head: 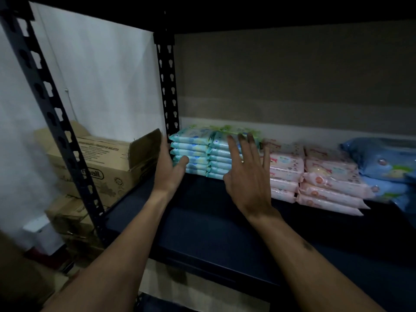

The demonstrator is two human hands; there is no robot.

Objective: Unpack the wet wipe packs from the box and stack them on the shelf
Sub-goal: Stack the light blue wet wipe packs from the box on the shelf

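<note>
Dark shelf (202, 221) bears stacked wipe packs (193, 152), seemingly against a wall (292, 75).

Shelf (202, 226): dark blue board across centre and lower frame, front part bare. Black perforated uprights (167, 86) at its left end.
Back left of board, just beside rear upright: 2 stacks of teal wet wipe packs (191, 152), side by side, touching.
Green packs (227, 128) at top rear of teal stacks; on top or behind, unclear.
Right of centre: 2 stacks of pink packs (328, 183), touching each other, just beside teal ones.
Far right edge of frame: blue packs (382, 163), piled, partly cut off.
</note>
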